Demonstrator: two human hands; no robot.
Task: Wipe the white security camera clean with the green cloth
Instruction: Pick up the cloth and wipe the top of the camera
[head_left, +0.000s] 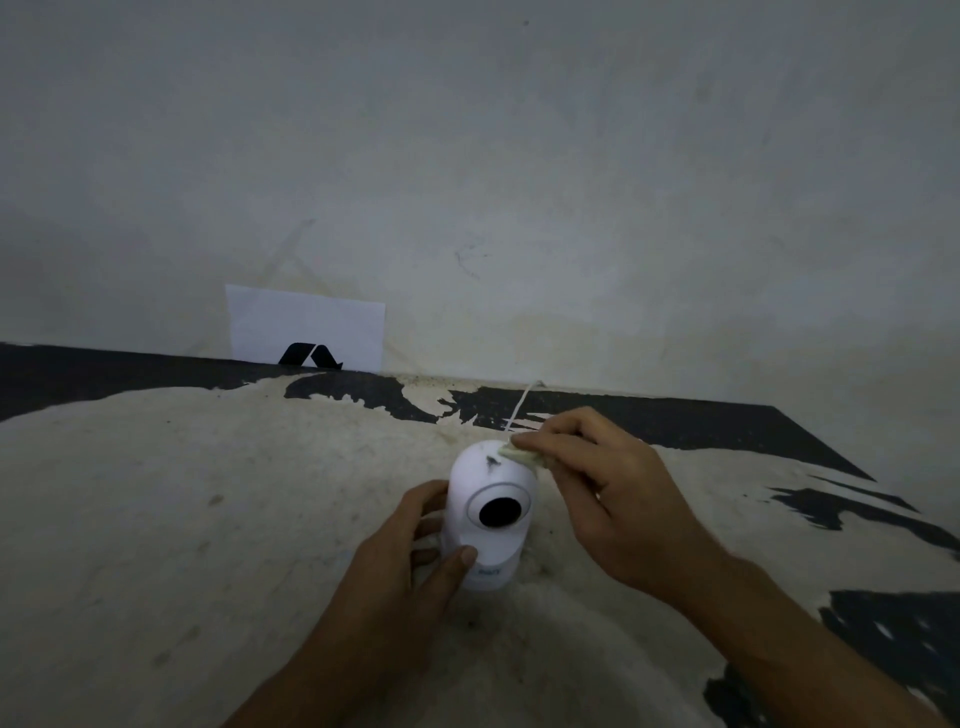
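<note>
Two hands work the white security camera (488, 519), which stands near the middle of the worn desk (208, 519). The left hand (410, 556) clasps its body. The right hand (608, 493) has its fingers (540, 441) pinched on the green cloth (519, 455) at the camera's top. A dark smudge (490, 461) remains there, so wiping seems unfinished.

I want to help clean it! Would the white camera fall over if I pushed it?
Probably, if pushed near the top. The white camera stands tall on a narrow base, and the left hand grips its side, likely to steady it. Its rounded, smooth-looking shell may be slippery. The right hand only dabs with the cloth.
</note>
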